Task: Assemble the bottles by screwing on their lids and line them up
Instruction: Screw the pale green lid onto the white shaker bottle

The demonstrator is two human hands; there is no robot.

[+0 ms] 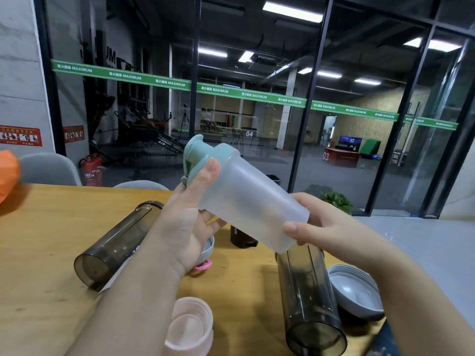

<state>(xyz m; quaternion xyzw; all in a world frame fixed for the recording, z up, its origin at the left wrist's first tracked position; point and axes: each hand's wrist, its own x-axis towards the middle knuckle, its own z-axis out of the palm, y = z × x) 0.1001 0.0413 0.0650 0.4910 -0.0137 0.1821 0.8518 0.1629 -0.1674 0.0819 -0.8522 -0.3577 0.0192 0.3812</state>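
I hold a frosted clear bottle (246, 199) tilted in the air above the wooden table (46, 227), its mint-green lid (205, 155) pointing up and left. My left hand (190, 217) grips the lid end, thumb against the lid's rim. My right hand (318, 227) grips the bottle's base. Two smoky grey bottles lie on the table without lids: one at the left (115, 245), one at the right (311, 301). A pink bottle (190, 327) stands open-mouthed near the front. A black lid (241, 237) and a pale lid with a pink loop (205, 255) sit under the held bottle.
A stack of grey bowls (357, 291) rests at the table's right edge. An orange object (7, 173) lies at the far left. Grey chair backs (48, 168) stand behind the table, and beyond them is a glass wall.
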